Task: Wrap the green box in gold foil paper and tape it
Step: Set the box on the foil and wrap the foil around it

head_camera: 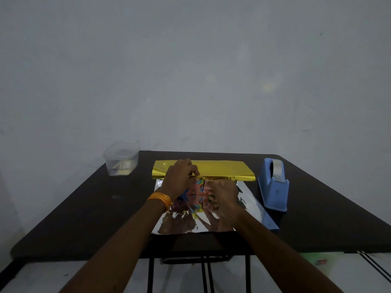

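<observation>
Just 1 view here, head-worn and wide-angle, looking forward and slightly down over the near edge of the dark tabletop. It's close, with both forearms crossing the bottom edge. The tabletop fills the lower half; the grey wall takes the upper half.

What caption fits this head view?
Left hand pinches folded gold foil paper; right hand curled beside it; tape dispenser to the right.

Bare dark surface lies open at lower left, between the foil sheet and the left edge. At upper left a clear container blocks the far corner. The blue tape dispenser stands just beside the sheet's right side, with open surface right of it.
</observation>
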The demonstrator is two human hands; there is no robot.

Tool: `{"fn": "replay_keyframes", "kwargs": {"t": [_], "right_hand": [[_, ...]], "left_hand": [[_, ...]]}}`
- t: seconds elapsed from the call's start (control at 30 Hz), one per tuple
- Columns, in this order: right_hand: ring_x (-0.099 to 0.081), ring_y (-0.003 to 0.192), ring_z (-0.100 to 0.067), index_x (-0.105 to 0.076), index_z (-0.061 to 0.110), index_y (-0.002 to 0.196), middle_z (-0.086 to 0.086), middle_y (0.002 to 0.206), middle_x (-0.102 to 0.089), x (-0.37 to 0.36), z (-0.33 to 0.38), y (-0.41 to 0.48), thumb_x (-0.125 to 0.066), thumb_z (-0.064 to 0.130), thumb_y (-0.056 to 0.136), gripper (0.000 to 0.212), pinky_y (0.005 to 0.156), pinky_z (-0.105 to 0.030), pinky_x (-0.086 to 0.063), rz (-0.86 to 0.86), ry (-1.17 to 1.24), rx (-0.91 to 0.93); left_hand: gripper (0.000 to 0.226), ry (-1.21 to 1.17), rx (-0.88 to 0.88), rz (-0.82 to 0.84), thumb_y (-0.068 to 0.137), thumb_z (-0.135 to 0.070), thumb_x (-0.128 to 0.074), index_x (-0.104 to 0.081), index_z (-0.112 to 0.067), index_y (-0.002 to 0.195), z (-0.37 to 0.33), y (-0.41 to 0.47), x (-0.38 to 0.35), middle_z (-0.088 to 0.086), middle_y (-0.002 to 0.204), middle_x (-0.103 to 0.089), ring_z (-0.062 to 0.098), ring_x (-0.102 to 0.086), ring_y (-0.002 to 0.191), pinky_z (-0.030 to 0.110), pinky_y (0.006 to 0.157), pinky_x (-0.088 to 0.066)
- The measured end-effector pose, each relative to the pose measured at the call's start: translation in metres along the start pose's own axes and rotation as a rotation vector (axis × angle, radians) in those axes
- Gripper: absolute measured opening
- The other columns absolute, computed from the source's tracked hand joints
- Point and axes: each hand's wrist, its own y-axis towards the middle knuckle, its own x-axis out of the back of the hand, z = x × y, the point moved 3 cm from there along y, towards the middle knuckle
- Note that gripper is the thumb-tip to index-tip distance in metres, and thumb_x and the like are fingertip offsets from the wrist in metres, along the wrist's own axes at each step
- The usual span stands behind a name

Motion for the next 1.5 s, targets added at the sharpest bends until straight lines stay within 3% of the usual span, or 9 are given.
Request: {"fn": "replay_keyframes", "kwargs": {"t": [0.2,0.4,0.53,0.7,0.87,1.0,1.13,1.3,1.5], "right_hand": [[-0.072,0.057,-0.019,-0.067,0.013,0.07,-0.003,0.068,-0.072,0.002,0.013,0.007,-0.079,0.032,0.083,0.026,0.06,-0.042,-0.063,-0.068,-0.204,0.079],[-0.072,0.085,-0.022,-0.067,0.007,0.097,-0.004,0.094,-0.073,0.017,0.006,0.011,-0.075,0.042,0.084,0.038,0.08,-0.035,-0.059,-0.035,-0.425,0.113],[-0.067,0.093,-0.02,-0.062,0.008,0.102,0.002,0.09,-0.061,0.023,0.013,0.012,-0.075,0.037,0.086,0.035,0.071,-0.028,-0.046,0.038,-0.628,0.186],[-0.061,0.056,-0.007,-0.063,0.016,0.074,0.008,0.063,-0.062,0.026,0.015,0.013,-0.073,0.05,0.083,0.036,0.059,-0.026,-0.053,0.068,-0.723,0.256],[-0.06,0.076,-0.013,-0.063,0.018,0.093,0.006,0.085,-0.063,0.031,0.015,0.012,-0.074,0.04,0.085,0.026,0.063,-0.022,-0.04,0.062,-0.791,0.397],[-0.067,0.073,-0.015,-0.051,0.024,0.077,0.007,0.073,-0.06,0.036,0.008,0.012,-0.076,0.035,0.08,0.028,0.055,-0.021,-0.04,0.085,-0.852,0.401],[-0.058,0.064,-0.01,-0.054,0.021,0.072,0.008,0.069,-0.056,0.044,0.019,0.006,-0.08,0.033,0.078,0.029,0.051,-0.02,-0.037,0.135,-0.876,0.441],[-0.064,0.067,-0.018,-0.066,0.017,0.073,0.002,0.07,-0.066,0.085,0.052,-0.002,-0.063,0.03,0.088,0.019,0.061,-0.033,-0.053,-0.118,-0.842,0.572],[-0.058,0.074,-0.012,-0.067,0.015,0.086,0.003,0.08,-0.061,0.169,0.085,0.012,-0.066,0.028,0.092,0.014,0.067,-0.029,-0.046,-0.33,-0.666,0.596]], "left_hand": [[0.013,0.017,-0.01,0.01,0.086,-0.025,-0.072,-0.07,-0.02,0.098,0.0,0.001,0.0,-0.001,0.1,-0.057,0.018,-0.051,0.094,0.039,0.079,-0.048],[0.013,0.01,-0.008,0.036,0.086,-0.026,-0.072,-0.07,-0.02,0.097,0.0,0.002,0.001,-0.001,0.098,-0.056,0.02,-0.051,0.093,0.04,0.078,-0.047],[0.012,0.013,-0.008,0.045,0.086,-0.025,-0.072,-0.07,-0.02,0.097,-0.001,0.002,0.002,-0.001,0.098,-0.055,0.019,-0.05,0.092,0.041,0.078,-0.048],[0.018,0.043,0.004,0.055,0.084,-0.037,-0.071,-0.065,-0.024,0.095,-0.002,0.003,0.002,-0.009,0.092,-0.048,0.017,-0.051,0.092,0.038,0.078,-0.046],[0.026,0.212,0.003,0.05,0.086,-0.046,-0.065,-0.059,-0.027,0.102,-0.012,0.008,0.001,-0.005,0.104,-0.053,0.016,-0.049,0.101,0.038,0.09,-0.04],[0.027,0.225,0.03,-0.017,0.086,-0.044,-0.065,-0.059,-0.027,0.106,-0.012,0.003,-0.003,-0.004,0.106,-0.053,0.019,-0.049,0.104,0.036,0.09,-0.037],[0.044,0.262,0.003,-0.156,0.077,-0.052,-0.073,-0.061,-0.023,0.109,-0.016,0.0,-0.001,-0.001,0.105,-0.055,0.021,-0.05,0.1,0.037,0.081,-0.039],[0.033,-0.052,-0.034,-0.179,0.078,-0.044,-0.074,-0.064,-0.022,0.101,-0.055,0.012,-0.006,-0.003,0.094,-0.06,0.016,-0.052,0.091,0.036,0.075,-0.042],[0.022,-0.511,0.031,0.033,0.079,-0.024,-0.078,-0.072,-0.01,0.096,-0.14,0.029,-0.045,0.004,0.083,-0.069,0.017,-0.062,0.076,0.033,0.072,-0.053]]}}
